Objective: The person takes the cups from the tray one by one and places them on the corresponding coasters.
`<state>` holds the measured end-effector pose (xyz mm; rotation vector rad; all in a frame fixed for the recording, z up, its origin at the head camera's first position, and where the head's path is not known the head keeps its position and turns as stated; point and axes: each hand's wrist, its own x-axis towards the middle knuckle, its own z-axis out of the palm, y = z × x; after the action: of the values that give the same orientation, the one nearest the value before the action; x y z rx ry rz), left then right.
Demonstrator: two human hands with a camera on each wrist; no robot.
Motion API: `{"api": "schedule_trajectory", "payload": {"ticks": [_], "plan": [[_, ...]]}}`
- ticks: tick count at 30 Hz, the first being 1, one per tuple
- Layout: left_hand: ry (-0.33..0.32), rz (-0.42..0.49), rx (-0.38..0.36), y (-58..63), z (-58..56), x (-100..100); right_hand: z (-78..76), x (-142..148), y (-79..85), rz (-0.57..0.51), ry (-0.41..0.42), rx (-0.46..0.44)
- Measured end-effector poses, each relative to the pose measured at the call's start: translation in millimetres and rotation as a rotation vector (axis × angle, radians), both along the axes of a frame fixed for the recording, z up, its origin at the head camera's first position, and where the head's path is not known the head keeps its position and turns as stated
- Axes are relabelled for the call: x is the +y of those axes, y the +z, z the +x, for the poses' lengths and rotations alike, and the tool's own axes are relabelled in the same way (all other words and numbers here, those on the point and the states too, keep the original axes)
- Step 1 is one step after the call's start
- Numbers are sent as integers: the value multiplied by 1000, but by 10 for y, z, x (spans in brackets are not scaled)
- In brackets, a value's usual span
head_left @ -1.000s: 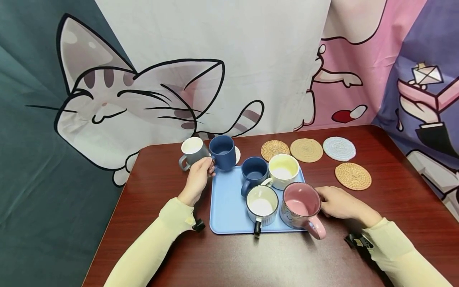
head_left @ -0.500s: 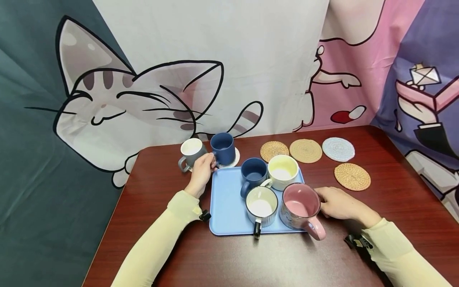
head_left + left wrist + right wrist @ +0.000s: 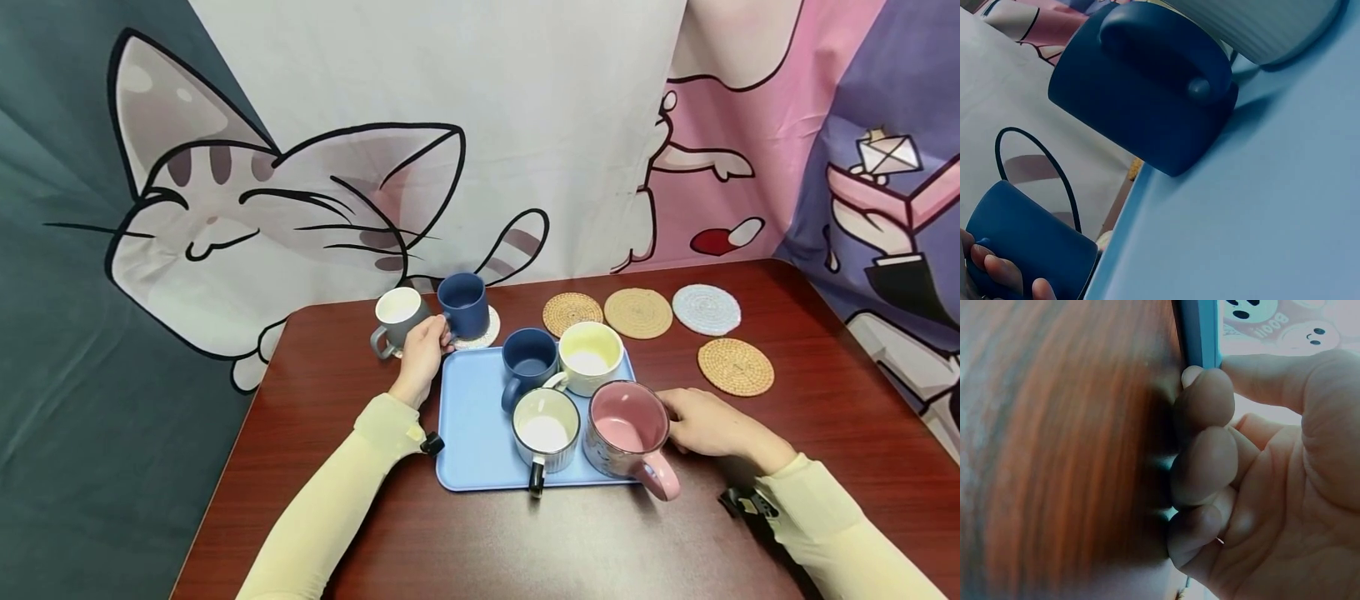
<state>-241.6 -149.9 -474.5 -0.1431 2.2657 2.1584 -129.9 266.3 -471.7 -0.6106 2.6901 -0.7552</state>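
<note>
My left hand (image 3: 422, 358) grips the handle of a dark blue mug (image 3: 464, 308), which stands upright over a white coaster (image 3: 491, 328) behind the tray. In the left wrist view my fingertips (image 3: 1004, 273) curl beside that mug's wall. My right hand (image 3: 705, 423) pinches the right edge of the light blue tray (image 3: 468, 454), thumb above and fingers below, as the right wrist view shows. On the tray stand a second blue mug (image 3: 525, 360), a pale yellow mug (image 3: 589, 375), a white mug with a black handle (image 3: 546, 433) and a large pink mug (image 3: 622, 437), closest to my right hand.
Left of the held mug stands a grey mug (image 3: 401, 314) with a white inside. Along the back right lie a woven coaster (image 3: 572, 314), a tan coaster (image 3: 638, 313) and a pale blue coaster (image 3: 707, 309); another woven coaster (image 3: 736, 367) lies nearer. A printed cloth (image 3: 337, 208) hangs behind the table.
The held blue mug has moved back from the tray's rear left corner to the white coaster, my left hand going forward with it. My right hand stays on the tray's edge.
</note>
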Motion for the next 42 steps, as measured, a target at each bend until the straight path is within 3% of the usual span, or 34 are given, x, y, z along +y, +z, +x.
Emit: {"api": "schedule_trajectory", "payload": {"ticks": [8,16,21,30,36,42], "plan": [[12,-18,-18,-32,6,-32,-6,1,11,20,12,45],[15,-111,-29,-6,53,-102,-2,0,-12,10,10,33],[14,-142,-16,19,165,-123,-1,0,-7,7,9,30],[-64,-211,1,50,365,-178,-6,4,-6,10,13,41],[-92,-316,2,82,482,-272,-4,0,0,16,15,47],[-134,-457,23,25,599,-343,-3,0,7,12,15,40]]}}
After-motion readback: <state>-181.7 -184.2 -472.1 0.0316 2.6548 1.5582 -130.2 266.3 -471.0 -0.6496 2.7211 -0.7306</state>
